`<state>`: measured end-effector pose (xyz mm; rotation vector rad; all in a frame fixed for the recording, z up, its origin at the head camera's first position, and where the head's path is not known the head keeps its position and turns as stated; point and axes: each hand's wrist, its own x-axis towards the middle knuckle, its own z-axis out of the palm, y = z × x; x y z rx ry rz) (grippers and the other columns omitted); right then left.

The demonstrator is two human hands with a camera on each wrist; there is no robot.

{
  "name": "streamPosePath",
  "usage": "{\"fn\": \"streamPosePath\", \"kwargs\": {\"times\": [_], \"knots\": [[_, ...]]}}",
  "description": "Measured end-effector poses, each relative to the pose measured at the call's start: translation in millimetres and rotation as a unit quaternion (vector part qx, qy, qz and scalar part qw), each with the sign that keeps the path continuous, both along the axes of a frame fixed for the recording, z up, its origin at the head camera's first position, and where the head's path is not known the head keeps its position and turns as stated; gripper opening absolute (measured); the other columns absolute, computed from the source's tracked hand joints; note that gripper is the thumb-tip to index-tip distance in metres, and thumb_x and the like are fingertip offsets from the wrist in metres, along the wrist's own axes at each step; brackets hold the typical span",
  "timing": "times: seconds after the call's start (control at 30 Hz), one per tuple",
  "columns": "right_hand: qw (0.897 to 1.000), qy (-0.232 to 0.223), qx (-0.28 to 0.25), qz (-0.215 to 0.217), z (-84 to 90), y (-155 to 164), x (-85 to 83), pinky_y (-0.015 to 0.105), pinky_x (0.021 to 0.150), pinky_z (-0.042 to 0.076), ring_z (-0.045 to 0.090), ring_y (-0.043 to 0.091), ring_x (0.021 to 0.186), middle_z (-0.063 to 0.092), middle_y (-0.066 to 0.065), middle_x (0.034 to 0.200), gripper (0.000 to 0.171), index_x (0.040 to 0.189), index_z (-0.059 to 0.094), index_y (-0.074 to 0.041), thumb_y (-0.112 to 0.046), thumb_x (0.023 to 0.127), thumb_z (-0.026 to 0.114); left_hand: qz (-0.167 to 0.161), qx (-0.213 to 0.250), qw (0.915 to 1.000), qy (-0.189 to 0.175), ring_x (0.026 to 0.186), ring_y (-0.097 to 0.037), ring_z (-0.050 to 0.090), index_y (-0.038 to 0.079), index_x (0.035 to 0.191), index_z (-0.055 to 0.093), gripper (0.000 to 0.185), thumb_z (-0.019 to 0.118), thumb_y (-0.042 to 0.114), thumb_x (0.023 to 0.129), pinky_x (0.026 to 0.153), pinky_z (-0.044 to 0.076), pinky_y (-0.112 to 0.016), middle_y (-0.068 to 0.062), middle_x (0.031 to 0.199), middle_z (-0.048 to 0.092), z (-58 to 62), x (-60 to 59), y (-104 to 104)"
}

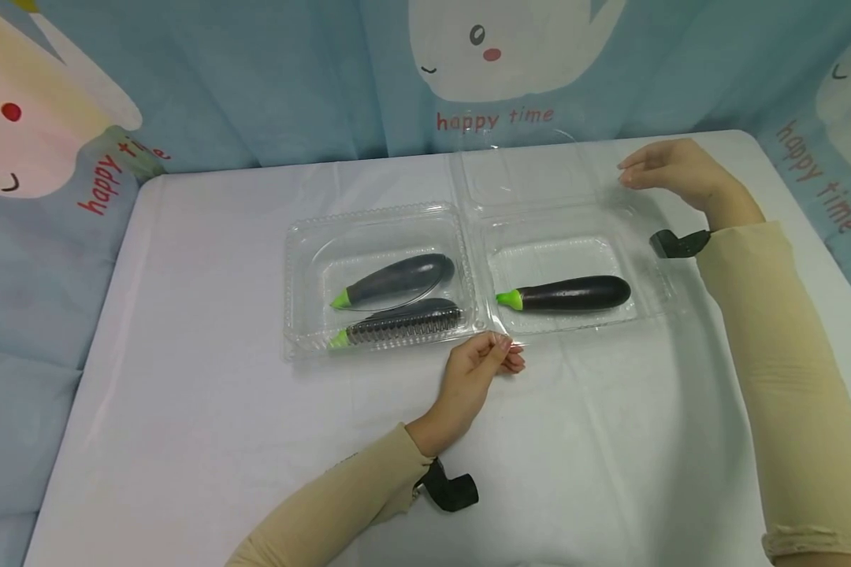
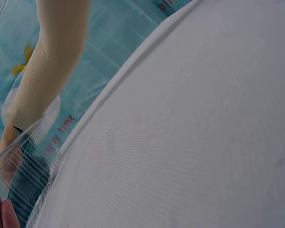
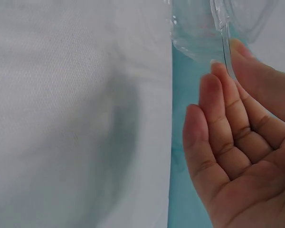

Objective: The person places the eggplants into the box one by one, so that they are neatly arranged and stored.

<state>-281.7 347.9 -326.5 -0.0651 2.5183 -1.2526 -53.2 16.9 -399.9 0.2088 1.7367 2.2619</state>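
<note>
A clear plastic clamshell box [image 1: 553,327] lies unfolded on the right, with one dark eggplant [image 1: 574,294] with a green stem in its base. Its lid [image 1: 528,177] is raised at the back. My right hand [image 1: 670,175] pinches the lid's edge between thumb and fingers; the right wrist view shows the thin plastic edge [image 3: 226,52] there. At the front left corner of this box, my left hand [image 1: 471,374] pinches the rim, thumb against curled fingers. Beside it on the left, another clear plastic box [image 1: 301,276] holds two eggplants [image 1: 400,279] seen through its plastic.
Both boxes stand on a table with a white cloth [image 1: 184,315]. Behind the table's far edge hangs a blue curtain [image 1: 312,87] with cartoon prints. A black wrist mount [image 1: 454,490] is strapped to the left sleeve, another mount [image 1: 681,244] to the right.
</note>
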Motion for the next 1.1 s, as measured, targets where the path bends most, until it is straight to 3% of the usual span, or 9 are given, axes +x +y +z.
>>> {"fn": "streamPosePath", "kwargs": {"times": [0.1,0.4,0.6,0.87,1.1], "knots": [[0.999,0.018,-0.036,-0.011,-0.9,-0.4,1.0,0.011,0.075,0.04,0.059,0.0,0.084,0.066,-0.016,0.084,0.016,0.103,0.068,-0.014,-0.013,0.087,0.071,0.002,0.0,1.0,-0.005,0.079,-0.009,0.063,-0.016,0.096,0.057,0.025,0.047,0.006,0.1,0.081,0.054,-0.034,-0.031,0.094,0.062,-1.1,-0.9,-0.2],[0.996,0.042,-0.052,-0.058,3.3,-6.7,7.4,0.014,0.084,0.039,0.059,0.001,0.083,0.066,-0.014,0.081,0.022,0.103,0.067,-0.01,-0.016,0.083,0.076,0.005,0.008,0.9999,-0.008,0.079,-0.008,0.063,-0.016,0.096,0.056,0.026,0.047,0.007,0.101,0.079,0.054,-0.033,-0.032,0.095,0.062,-3.7,-4.7,-0.9],[0.993,0.072,-0.054,-0.076,3.7,-8.0,9.5,0.011,0.078,0.04,0.058,0.001,0.085,0.066,-0.016,0.081,0.019,0.099,0.07,-0.013,-0.016,0.082,0.077,0.008,0.017,0.9997,-0.014,0.079,-0.009,0.063,-0.017,0.1,0.057,0.024,0.046,0.005,0.1,0.079,0.054,-0.031,-0.025,0.092,0.063,-5.0,-7.8,-0.4],[0.99,0.082,-0.052,-0.1,1.0,-7.2,12.6,0.035,0.108,0.029,0.056,0.001,0.09,0.068,-0.019,0.079,0.016,0.098,0.074,-0.015,-0.017,0.082,0.077,0.011,0.025,0.9992,-0.029,0.077,-0.009,0.063,-0.018,0.1,0.056,0.025,0.046,0.005,0.1,0.078,0.054,-0.029,-0.023,0.09,0.064,-5.9,-10.1,1.3],[0.988,0.092,-0.068,-0.106,-2.4,-3.5,17.0,0.019,0.091,0.038,0.056,0.003,0.092,0.069,-0.018,0.083,0.017,0.098,0.076,-0.011,-0.016,0.081,0.078,0.01,0.025,0.9992,-0.031,0.078,-0.009,0.063,-0.017,0.1,0.056,0.025,0.046,0.006,0.101,0.08,0.054,-0.031,-0.026,0.093,0.063,-6.0,-10.6,0.8]]}}
